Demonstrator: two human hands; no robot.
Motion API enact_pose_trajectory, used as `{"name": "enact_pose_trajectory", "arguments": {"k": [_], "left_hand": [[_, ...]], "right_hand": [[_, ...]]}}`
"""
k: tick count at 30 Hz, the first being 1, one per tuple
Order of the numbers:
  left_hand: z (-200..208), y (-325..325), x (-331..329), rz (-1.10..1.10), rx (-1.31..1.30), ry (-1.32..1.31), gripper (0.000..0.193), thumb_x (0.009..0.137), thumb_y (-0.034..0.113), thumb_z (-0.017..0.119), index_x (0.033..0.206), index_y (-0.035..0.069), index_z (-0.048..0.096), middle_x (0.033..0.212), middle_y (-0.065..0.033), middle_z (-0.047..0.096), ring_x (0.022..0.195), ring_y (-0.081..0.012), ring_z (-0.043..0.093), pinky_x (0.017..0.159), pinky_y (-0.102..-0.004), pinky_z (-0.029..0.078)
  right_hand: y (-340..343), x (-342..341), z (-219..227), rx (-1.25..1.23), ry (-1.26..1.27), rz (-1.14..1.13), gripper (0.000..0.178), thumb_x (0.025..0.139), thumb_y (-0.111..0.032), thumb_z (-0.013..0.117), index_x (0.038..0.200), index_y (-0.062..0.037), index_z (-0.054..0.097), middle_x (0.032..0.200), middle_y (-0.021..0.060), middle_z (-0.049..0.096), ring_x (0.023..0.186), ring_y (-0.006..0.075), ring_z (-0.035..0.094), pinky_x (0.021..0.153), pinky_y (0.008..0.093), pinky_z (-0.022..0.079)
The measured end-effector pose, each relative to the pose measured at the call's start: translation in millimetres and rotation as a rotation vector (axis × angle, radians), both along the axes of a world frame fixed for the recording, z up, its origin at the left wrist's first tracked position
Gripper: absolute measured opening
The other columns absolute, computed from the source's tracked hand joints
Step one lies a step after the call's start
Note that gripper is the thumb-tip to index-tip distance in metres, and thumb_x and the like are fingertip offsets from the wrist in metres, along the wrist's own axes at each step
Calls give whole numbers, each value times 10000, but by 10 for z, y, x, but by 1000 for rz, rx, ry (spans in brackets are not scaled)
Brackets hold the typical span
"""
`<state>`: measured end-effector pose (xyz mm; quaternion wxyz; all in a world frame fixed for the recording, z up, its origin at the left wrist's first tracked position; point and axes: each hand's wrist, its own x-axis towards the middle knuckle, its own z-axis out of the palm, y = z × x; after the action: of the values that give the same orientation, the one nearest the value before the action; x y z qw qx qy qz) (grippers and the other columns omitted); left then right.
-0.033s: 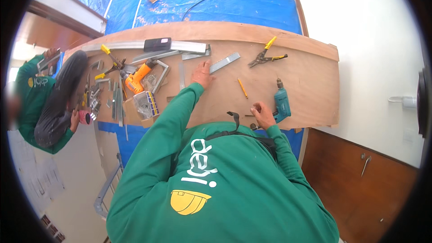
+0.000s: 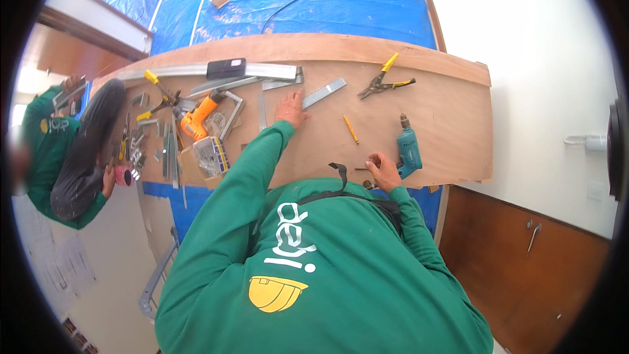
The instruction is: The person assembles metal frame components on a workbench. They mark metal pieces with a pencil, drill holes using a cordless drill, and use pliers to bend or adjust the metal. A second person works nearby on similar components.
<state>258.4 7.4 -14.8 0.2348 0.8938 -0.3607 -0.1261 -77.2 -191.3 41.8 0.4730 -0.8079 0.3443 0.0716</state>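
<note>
My left hand lies palm down on the wooden bench, fingers stretched out, with fingertips against the near end of a flat metal strip. My right hand is closed in a pinch near the bench's front edge. From its fingers a thin dark rod sticks out to the left; its exact kind is too small to make out. Right beside that hand a teal power drill lies on its side. A yellow pencil rests between my hands. Tin snips with yellow handles lie farther back, jaws apart.
On the bench's left lie an orange power drill, a box of small hardware, metal profiles, other snips and a black phone. A co-worker sits at the left end. Blue sheeting covers the floor beyond.
The view has shifted very slightly. Both hands keep their places, and nothing has visibly been picked up or let go.
</note>
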Motion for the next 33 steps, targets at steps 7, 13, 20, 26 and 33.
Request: {"name": "enact_pose_trajectory", "arguments": {"k": [7, 13, 20, 26, 33], "left_hand": [[-156, -195, 236, -177, 413, 279, 624, 861, 300, 815, 1381, 5, 637, 1264, -209, 673, 1124, -415, 697, 996, -518, 591], [-101, 255, -246, 139, -76, 1598, 450, 989, 296, 638, 1311, -17, 628, 962, -132, 696, 828, -271, 713, 800, -428, 637], [1026, 495, -634, -223, -40, 1266, 445, 1148, 492, 547, 1160, 56, 636, 935, -40, 675, 766, -127, 640, 668, -303, 541], [1597, 655, -470, -398, -59, 1178, 445, 1134, 502, 615, 1194, 65, 671, 910, -1, 686, 767, -102, 644, 658, -290, 532], [2154, 733, -486, -463, -76, 698, 533, 1025, 466, 775, 1344, 61, 642, 1040, -116, 744, 946, -241, 728, 820, -411, 579]], "right_hand": [[50, -421, 147, 32, 47, -201, 361, 1006, -280, 759, 1227, 0, 706, 1046, 151, 752, 974, 268, 723, 898, 421, 583], [186, -199, 196, 50, -53, -206, 375, 1004, -277, 762, 1226, 16, 690, 1068, 183, 756, 1000, 295, 735, 920, 433, 585], [213, 326, 1011, -470, -290, -96, 383, 1078, -254, 677, 1380, -28, 607, 1294, 199, 648, 1160, 391, 676, 983, 486, 560], [42, 1060, 1765, -294, -492, 110, 273, 1112, -224, 638, 1302, -28, 638, 1239, 194, 665, 1192, 383, 670, 972, 465, 560], [109, 1307, 1994, 327, -115, 132, 297, 1113, -289, 650, 1198, -5, 678, 952, 152, 733, 1038, 293, 738, 893, 444, 576]]}}
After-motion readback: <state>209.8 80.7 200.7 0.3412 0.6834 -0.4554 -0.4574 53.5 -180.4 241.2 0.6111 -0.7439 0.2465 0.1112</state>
